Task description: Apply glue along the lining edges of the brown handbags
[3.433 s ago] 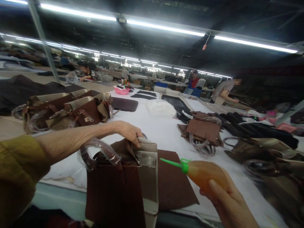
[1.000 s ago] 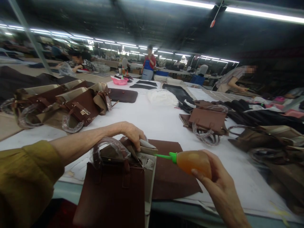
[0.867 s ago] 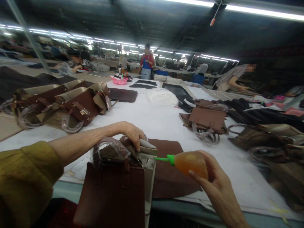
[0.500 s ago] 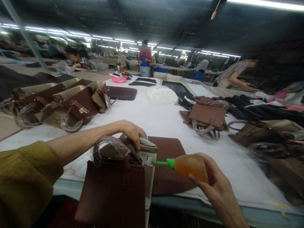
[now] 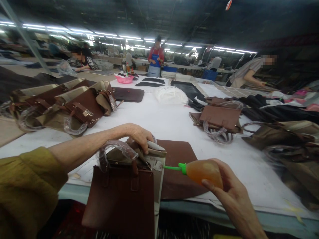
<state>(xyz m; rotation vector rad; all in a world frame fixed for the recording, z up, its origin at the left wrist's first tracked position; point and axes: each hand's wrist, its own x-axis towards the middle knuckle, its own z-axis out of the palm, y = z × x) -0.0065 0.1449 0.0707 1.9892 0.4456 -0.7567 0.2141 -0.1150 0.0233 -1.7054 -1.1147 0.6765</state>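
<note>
A dark brown handbag [image 5: 119,202] hangs partly over the table's front edge, its handle [image 5: 119,149] wrapped in clear plastic. My left hand [image 5: 142,136] is closed on the top of the bag's far side, fingers bent over the edge. In my right hand [image 5: 229,182] is a squeeze bottle [image 5: 204,172] of amber liquid, held on its side. Its thin green nozzle [image 5: 173,168] points left, with the tip at the edge of the bag's pale inner side [image 5: 157,176]. Whether the tip touches cannot be made out. Under the bag lies a flat brown panel [image 5: 179,156].
Several brown bags [image 5: 82,109] stand at the left; another bag [image 5: 219,118] and more bags [image 5: 294,146] lie right. Farther back are a pink basin [image 5: 124,79], a white bundle [image 5: 171,95] and dark pieces [image 5: 189,93]. A person in a blue apron [image 5: 154,63] stands beyond the table.
The bottle and my right hand appear slightly further right, the nozzle tip now at the bag's edge. My left hand keeps its hold on the bag. The whole view has shifted a little.
</note>
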